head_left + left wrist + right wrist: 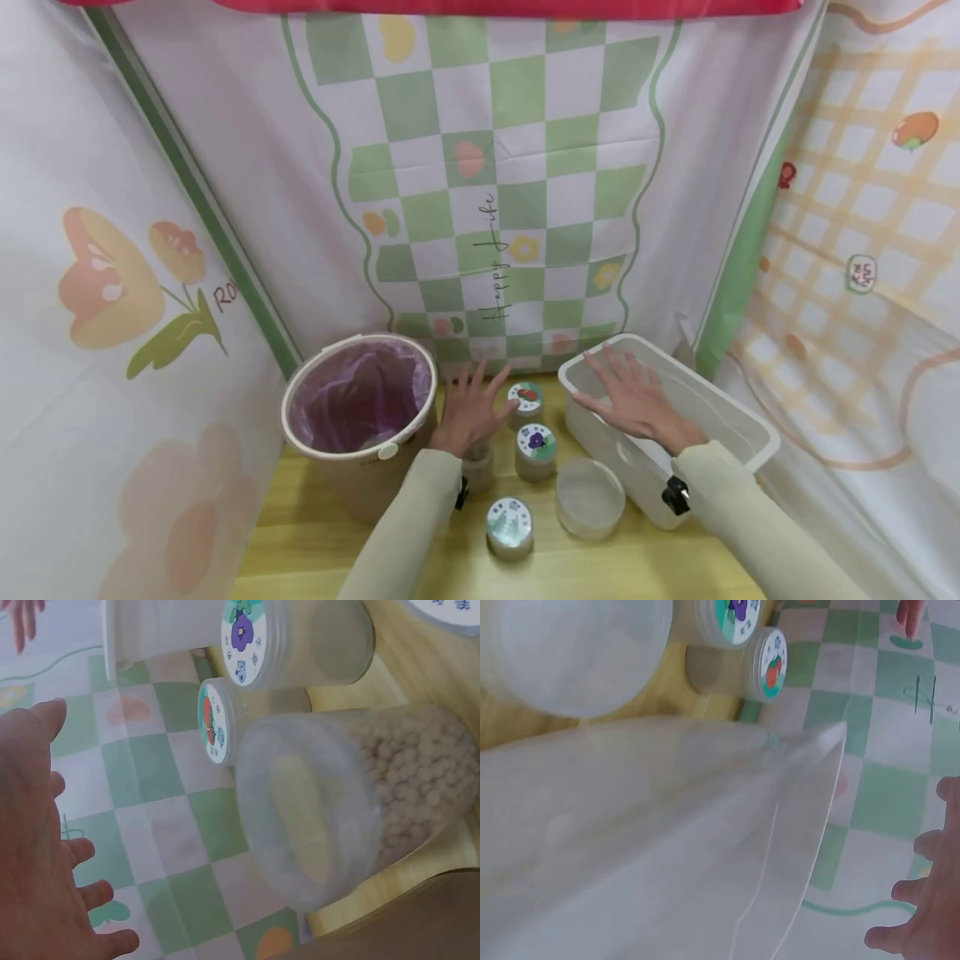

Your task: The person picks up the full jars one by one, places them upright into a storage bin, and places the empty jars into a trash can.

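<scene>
My left hand [472, 410] hovers with fingers spread over a clear jar of beige bean-like pellets [420, 780]. In the head view that jar is mostly hidden beneath the wrist. My right hand [633, 396], fingers also spread, is above the near side of a white rectangular bin [731, 398]. Neither hand holds anything. Between them stand a jar with a red-fruit lid [525, 398] and a jar with a purple-flower lid [536, 443]. Nearer to me are a jar with a green-tree lid [510, 523] and a wide translucent round tub [590, 500].
A brown bucket [345, 479] lined with a purple bag stands left of my left hand. Everything rests on a wood-grain table [292, 542]. Printed fabric walls close in the back and both sides, with a checkered curtain [517, 92] behind.
</scene>
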Motion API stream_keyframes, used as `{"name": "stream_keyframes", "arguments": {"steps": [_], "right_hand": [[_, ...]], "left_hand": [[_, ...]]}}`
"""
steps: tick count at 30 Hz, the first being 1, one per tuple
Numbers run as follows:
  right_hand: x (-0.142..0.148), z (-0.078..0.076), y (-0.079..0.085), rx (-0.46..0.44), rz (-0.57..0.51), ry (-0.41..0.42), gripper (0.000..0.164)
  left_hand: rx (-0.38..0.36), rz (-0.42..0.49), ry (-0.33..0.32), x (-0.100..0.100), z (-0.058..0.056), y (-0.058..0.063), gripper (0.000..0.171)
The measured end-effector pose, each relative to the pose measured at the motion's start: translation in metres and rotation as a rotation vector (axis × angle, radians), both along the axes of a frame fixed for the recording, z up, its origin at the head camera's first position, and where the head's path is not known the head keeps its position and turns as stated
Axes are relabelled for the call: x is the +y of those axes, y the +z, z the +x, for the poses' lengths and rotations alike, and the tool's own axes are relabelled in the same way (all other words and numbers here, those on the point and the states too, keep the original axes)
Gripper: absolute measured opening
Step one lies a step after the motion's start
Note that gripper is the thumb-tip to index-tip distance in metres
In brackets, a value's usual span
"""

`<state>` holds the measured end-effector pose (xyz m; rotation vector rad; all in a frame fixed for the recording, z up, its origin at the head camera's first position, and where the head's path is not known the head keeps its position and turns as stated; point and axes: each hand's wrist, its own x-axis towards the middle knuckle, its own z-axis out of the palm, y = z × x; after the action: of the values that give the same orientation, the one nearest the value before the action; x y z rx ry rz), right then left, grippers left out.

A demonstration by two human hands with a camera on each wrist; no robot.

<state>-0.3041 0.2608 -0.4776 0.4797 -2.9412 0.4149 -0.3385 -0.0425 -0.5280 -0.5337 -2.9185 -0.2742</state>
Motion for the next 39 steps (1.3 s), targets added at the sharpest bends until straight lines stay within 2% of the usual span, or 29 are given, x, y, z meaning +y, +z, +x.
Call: {"name": "stream_keyframes", "arguments": {"steps": [4, 13, 18, 26, 33, 39], "right_hand": [[0.016, 0.000, -0.002, 0.016, -0.007, -0.018, 0.082], [0.048, 0.005, -0.002, 0.042, 0.023, -0.053, 0.082], [0.064, 0.007, -0.006, 0.043, 0.027, -0.070, 0.080], [0.089, 0.011, -0.012, 0.018, 0.057, -0.099, 0.081], [0.110, 0.014, -0.022, -0.025, 0.029, -0.129, 0.082], [0.126, 0.019, -0.026, -0.047, 0.012, -0.133, 0.081]], "left_hand": [[-0.037, 0.047, 0.000, -0.004, 0.006, -0.007, 0.069], [-0.072, 0.048, 0.003, -0.013, 0.018, -0.019, 0.067], [-0.107, 0.087, -0.005, -0.015, 0.023, -0.026, 0.064], [-0.077, 0.082, 0.007, -0.018, 0.025, -0.042, 0.063], [-0.087, 0.144, 0.000, -0.018, 0.034, -0.051, 0.064], [-0.088, 0.163, 0.011, -0.021, 0.042, -0.056, 0.065]]}}
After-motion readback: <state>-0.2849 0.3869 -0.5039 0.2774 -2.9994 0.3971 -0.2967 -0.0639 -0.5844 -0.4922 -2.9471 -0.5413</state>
